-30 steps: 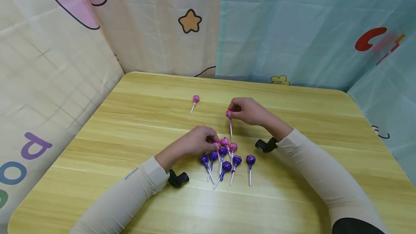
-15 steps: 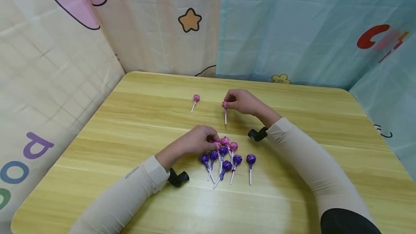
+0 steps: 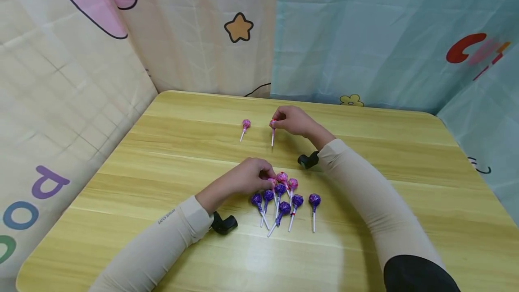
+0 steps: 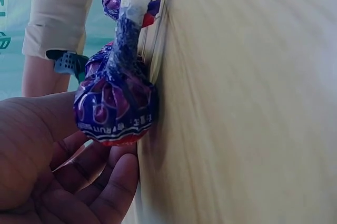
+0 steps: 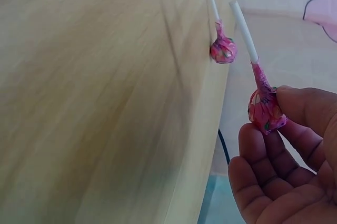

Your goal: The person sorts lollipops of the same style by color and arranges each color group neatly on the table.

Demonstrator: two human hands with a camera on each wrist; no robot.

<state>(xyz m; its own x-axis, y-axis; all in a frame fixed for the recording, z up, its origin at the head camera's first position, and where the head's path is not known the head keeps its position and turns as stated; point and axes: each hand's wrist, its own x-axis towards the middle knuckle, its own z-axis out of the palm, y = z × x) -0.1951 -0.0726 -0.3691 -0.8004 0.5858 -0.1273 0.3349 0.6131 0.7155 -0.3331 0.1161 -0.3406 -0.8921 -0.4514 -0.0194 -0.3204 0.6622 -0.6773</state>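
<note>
Bare counter [image 3: 202,143] offers room on the near side of the lollipop cluster [image 3: 280,189], and between it and the lone pink lollipop [image 3: 246,123] beyond it to the left. The left hand [image 3: 251,177] and left sleeve [image 3: 158,242] close off its left side. To its right, a narrow gap precedes a lone purple lollipop [image 3: 314,200]; farther right, the right sleeve [image 3: 381,197] crosses. Straight beyond it, the right hand [image 3: 295,123] blocks passage.

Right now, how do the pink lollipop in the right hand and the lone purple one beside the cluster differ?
Wrapper: the held lollipop is pink, the lone lollipop purple. State: the right hand pinches the held lollipop by its head; the lone lollipop lies on the table. Both have a round wrapped head and a white stick.
</note>
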